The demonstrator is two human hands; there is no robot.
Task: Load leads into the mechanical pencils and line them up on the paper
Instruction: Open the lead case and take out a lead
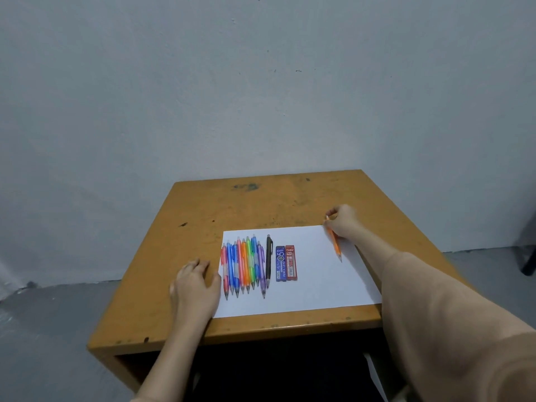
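Note:
A white sheet of paper (313, 274) lies on the wooden desk (261, 204). Several coloured mechanical pencils (243, 264) lie side by side on its left part, tips toward me, with a black pencil (269, 259) just right of them. A blue lead case (280, 264) and a red lead case (291, 263) lie next to each other in the middle. My right hand (342, 223) grips an orange pencil (335, 243) by its top end at the paper's far right corner; the pencil's tip rests on the sheet. My left hand (195, 285) rests flat on the desk beside the paper's left edge.
The desk stands against a pale grey wall (261, 82), with grey floor (43, 329) to the left and right. A dark chair leg (529, 256) shows at the far right edge. The desk's back half is bare wood with dark stains.

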